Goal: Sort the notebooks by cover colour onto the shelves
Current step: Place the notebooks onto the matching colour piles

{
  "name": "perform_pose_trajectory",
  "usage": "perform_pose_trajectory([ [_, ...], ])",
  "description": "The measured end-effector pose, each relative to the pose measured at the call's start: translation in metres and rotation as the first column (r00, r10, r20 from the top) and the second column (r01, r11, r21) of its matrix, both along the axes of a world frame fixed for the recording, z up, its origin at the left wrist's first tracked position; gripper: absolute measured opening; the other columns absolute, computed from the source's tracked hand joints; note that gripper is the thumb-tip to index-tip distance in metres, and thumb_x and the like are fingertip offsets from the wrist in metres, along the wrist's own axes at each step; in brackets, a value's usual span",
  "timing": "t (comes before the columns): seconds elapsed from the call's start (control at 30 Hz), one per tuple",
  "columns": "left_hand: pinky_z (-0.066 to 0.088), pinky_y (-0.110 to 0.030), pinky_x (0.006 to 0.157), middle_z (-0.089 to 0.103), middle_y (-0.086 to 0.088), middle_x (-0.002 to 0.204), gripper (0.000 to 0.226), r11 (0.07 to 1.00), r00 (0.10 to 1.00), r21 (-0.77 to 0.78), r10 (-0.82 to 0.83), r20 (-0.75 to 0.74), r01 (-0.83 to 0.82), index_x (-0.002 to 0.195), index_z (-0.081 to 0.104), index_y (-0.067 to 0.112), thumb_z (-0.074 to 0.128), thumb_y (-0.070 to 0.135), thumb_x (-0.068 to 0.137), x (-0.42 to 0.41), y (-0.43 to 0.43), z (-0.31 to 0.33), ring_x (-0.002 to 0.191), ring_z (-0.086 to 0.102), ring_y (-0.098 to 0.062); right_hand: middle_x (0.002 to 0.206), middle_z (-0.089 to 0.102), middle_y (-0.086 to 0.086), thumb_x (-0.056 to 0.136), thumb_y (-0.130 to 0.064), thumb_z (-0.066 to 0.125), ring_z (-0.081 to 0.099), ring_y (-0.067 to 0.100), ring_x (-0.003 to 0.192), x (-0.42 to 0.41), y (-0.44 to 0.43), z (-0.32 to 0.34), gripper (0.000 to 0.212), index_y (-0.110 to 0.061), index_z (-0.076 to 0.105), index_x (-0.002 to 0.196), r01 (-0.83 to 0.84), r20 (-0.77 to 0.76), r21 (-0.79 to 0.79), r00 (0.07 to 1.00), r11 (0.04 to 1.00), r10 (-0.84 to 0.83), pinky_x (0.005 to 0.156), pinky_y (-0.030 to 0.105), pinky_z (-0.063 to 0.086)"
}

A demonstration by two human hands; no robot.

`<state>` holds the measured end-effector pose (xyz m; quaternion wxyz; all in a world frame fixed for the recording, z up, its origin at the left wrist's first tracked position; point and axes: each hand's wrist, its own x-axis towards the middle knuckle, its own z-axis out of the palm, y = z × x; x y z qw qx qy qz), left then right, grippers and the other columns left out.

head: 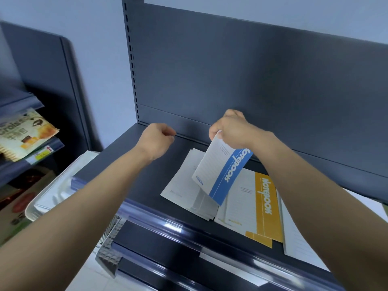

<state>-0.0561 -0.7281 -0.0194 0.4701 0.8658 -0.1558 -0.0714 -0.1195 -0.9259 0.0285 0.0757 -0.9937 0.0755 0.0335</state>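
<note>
Head view: a white paper notebook with a blue stripe (220, 171) is held tilted above the dark grey metal shelf (130, 175), its top edge pinched in the grip of the right hand (228, 127). The left hand (156, 139) is raised over the shelf, its fingers curled into a fist around nothing. Beneath the held notebook, a white notebook with a grey stripe (180, 181) and a white notebook with a yellow stripe (256, 206) are laid flat side by side on the shelf.
</note>
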Motion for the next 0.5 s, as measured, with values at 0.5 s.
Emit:
perform_pose_trajectory([
  [0.5,0.039,-0.021,0.070,0.059,0.002,0.095,0.020,0.997,1.000,0.081,0.016,0.021,-0.018,0.108,0.065,0.012,0.052,0.010,0.093,-0.003,0.025,-0.009,0.084,0.054,-0.014,0.106,0.034,0.000,0.092,-0.001,0.042,0.027,0.024,0.120,0.033,0.026,-0.071,0.046,-0.038,0.069,0.098,-0.163,-0.142,-0.012,0.977,0.987,0.159,0.099,0.037,0.036],
])
